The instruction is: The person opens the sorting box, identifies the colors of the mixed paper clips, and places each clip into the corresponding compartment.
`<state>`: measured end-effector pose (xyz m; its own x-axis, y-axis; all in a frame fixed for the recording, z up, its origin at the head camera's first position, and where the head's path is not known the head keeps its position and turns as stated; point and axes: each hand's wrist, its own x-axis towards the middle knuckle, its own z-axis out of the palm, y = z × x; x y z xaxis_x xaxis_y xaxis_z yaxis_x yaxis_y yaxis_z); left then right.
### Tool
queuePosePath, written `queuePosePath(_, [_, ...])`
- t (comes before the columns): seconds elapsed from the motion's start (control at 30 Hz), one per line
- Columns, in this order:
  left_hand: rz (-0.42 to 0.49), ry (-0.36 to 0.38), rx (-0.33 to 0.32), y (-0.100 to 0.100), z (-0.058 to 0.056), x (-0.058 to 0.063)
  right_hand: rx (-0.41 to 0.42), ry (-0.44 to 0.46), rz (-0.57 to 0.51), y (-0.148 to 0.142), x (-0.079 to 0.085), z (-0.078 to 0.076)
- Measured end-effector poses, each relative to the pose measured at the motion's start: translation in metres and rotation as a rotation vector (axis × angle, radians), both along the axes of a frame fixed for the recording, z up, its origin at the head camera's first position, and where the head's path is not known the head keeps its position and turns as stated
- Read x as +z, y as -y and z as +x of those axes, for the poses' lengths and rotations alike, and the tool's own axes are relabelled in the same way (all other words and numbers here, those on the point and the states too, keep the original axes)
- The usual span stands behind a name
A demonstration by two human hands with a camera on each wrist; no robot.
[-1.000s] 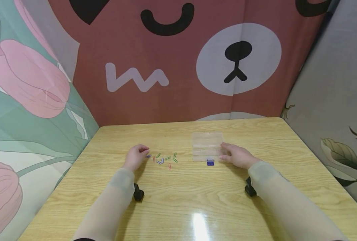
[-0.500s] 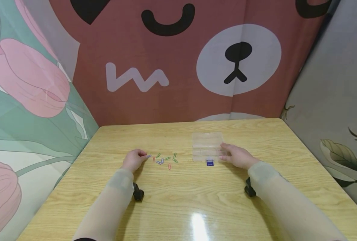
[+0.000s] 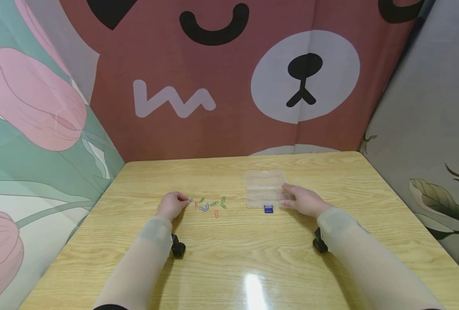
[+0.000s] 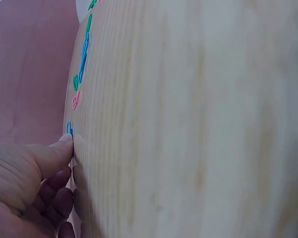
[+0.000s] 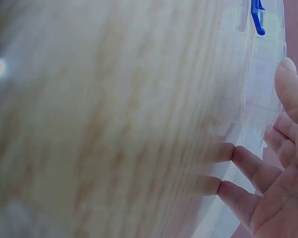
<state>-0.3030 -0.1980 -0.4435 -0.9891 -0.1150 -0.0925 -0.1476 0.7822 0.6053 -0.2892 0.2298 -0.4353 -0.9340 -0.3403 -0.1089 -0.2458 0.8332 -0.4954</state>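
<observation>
My left hand (image 3: pixel 171 206) is at the left end of a loose group of paper clips, its thumb and a finger pinching a blue paper clip (image 4: pixel 69 128) close to the tabletop. One looped end of that clip sticks out past the thumb; the other fingers are bent below it. To the right lies an open clear plastic box (image 3: pixel 265 181) with a blue latch (image 3: pixel 268 209) at its front. Along the box's right side rests my right hand (image 3: pixel 304 200), fingers spread. In the right wrist view two fingertips (image 5: pixel 227 188) touch the table and the thumb is beside the box wall.
Between the hands lie several other clips: a red clip (image 3: pixel 216 214), a green clip (image 3: pixel 214 203) and a blue clip (image 3: pixel 202 209) among them. A printed curtain (image 3: pixel 198 129) hangs behind the table's (image 3: pixel 221 258) back edge, with more fabric at both sides.
My left hand has lowered slightly and its fingers have closed on the leftmost blue paper clip, now mostly covered. The right hand and the box stay in place.
</observation>
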Motion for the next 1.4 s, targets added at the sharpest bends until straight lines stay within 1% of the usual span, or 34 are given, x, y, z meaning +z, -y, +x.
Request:
queuePosePath(0.3, [-0.008,0.023,0.015,-0.001,0.001,0.004,-0.001,-0.003,-0.009,0.001,0.001,0.001])
queuePosePath(0.5, [-0.016,0.024,0.015,-0.001,0.002,0.005,-0.005,-0.002,-0.011,0.001,0.001,0.002])
queuePosePath(0.63, [0.018,0.021,0.02,-0.001,0.0,0.007,-0.011,0.005,-0.011,0.001,0.002,0.002])
queuePosePath(0.77, [0.051,-0.003,0.004,-0.004,-0.004,0.012,-0.019,0.014,-0.014,0.001,0.002,0.002])
queuePosePath(0.93, [0.049,-0.022,-0.022,-0.014,-0.007,0.019,-0.014,0.009,-0.019,0.001,0.002,0.002])
queuePosePath(1.07, [0.085,-0.016,-0.046,-0.027,-0.008,0.023,-0.01,-0.001,-0.019,0.0,0.002,0.002])
queuePosePath(1.23, [0.154,-0.008,-0.074,-0.045,-0.009,0.028,-0.005,-0.015,-0.013,0.0,0.002,0.002])
queuePosePath(1.4, [0.17,-0.035,-0.116,-0.063,-0.008,0.031,0.0,-0.022,-0.011,0.0,0.001,0.002])
